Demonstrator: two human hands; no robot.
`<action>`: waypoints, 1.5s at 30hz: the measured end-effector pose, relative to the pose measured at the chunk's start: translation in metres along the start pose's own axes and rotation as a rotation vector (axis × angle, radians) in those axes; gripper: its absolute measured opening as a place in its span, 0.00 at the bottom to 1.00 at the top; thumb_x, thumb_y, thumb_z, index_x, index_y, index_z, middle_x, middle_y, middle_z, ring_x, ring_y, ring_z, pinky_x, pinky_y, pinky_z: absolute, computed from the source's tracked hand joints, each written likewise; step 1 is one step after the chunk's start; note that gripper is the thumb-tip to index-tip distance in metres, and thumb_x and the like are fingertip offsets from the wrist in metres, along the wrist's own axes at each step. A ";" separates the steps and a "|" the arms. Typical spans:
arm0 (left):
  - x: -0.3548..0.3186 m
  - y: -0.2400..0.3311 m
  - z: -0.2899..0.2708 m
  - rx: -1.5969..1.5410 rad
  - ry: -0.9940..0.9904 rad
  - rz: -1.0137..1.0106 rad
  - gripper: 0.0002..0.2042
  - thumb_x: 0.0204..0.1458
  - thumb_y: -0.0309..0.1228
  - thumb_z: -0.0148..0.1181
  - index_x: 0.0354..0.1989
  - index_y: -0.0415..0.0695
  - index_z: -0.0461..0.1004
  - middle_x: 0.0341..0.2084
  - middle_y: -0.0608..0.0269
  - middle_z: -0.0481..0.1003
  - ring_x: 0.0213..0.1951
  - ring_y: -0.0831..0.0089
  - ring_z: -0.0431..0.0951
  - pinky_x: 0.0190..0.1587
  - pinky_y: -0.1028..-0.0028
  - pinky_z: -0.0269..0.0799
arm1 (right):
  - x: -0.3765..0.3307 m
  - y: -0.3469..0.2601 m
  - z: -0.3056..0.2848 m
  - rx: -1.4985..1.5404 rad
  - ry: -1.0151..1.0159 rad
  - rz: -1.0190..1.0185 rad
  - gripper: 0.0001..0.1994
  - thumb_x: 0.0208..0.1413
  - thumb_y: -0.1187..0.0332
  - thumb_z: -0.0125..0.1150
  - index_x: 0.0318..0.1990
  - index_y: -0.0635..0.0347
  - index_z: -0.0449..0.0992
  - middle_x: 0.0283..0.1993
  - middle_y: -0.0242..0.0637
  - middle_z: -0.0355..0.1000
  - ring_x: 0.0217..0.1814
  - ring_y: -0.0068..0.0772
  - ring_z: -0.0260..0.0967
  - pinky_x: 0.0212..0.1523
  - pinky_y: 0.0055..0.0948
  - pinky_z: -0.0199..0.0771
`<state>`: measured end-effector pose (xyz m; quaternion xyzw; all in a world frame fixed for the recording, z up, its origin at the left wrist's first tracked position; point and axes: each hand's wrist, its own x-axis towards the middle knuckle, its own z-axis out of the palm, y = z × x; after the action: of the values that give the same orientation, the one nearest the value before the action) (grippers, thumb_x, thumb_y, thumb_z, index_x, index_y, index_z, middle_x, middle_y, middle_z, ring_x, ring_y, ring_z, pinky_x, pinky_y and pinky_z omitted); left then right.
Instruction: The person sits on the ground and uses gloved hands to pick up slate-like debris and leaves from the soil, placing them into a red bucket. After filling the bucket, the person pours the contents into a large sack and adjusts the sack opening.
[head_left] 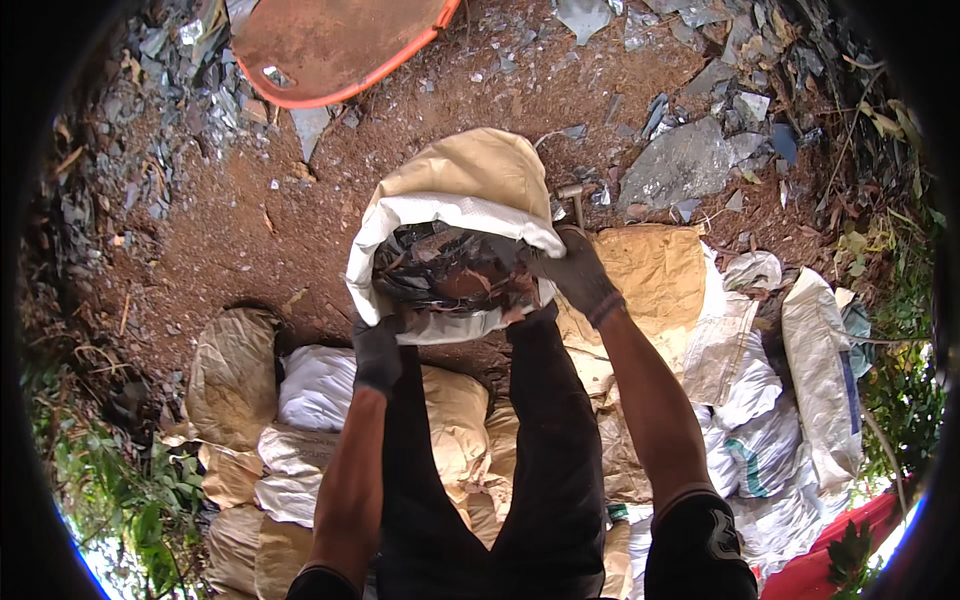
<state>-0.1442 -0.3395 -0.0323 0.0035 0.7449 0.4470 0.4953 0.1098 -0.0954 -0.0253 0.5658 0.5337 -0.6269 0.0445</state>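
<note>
Both my hands wear dark gloves and grip the white folded rim of a tan sack (460,160) standing in front of my legs. Dark, shiny broken pieces (440,265), looking like glass or slate shards, lie inside its wide mouth. On the near left side, my left hand (377,355) is closed at the rim, its fingertips partly hidden. My right hand (575,272) holds the rim on the right, with some fingers hidden inside the opening. Just beyond the right hand, a small hammer-like tool (572,192) pokes out beside the sack.
An orange-rimmed shallow pan (340,50) lies at the far left. Several filled sacks (235,375) crowd around my legs, with more sacks (740,390) on the right. A large flat grey slab (680,165) and sharp shards cover the far-right ground. Plants (130,500) border both sides.
</note>
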 end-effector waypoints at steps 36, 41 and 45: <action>-0.036 0.039 -0.025 -0.329 0.393 -0.647 0.11 0.51 0.24 0.62 0.44 0.43 0.77 0.26 0.65 0.76 0.19 0.75 0.73 0.20 0.73 0.71 | -0.008 0.018 0.041 0.575 -0.224 0.371 0.28 0.57 0.65 0.67 0.64 0.65 0.68 0.56 0.39 0.75 0.56 0.36 0.74 0.56 0.37 0.75; -0.015 0.003 -0.065 -0.008 -0.062 -0.051 0.12 0.53 0.30 0.64 0.46 0.44 0.78 0.34 0.63 0.78 0.35 0.72 0.78 0.40 0.72 0.76 | -0.007 0.033 0.024 0.926 -0.619 0.480 0.35 0.51 0.67 0.70 0.66 0.68 0.65 0.61 0.42 0.72 0.59 0.37 0.72 0.61 0.41 0.73; 0.053 0.022 -0.085 -0.252 -0.279 -0.269 0.16 0.55 0.28 0.61 0.53 0.43 0.75 0.51 0.61 0.77 0.49 0.70 0.79 0.54 0.65 0.75 | -0.004 0.012 0.047 0.248 -0.576 0.327 0.32 0.46 0.70 0.72 0.60 0.70 0.71 0.52 0.42 0.78 0.55 0.37 0.75 0.54 0.36 0.75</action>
<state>-0.2439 -0.3592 -0.0475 -0.0962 0.6013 0.4617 0.6450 0.0883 -0.1365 -0.0393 0.4448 0.3215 -0.8054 0.2241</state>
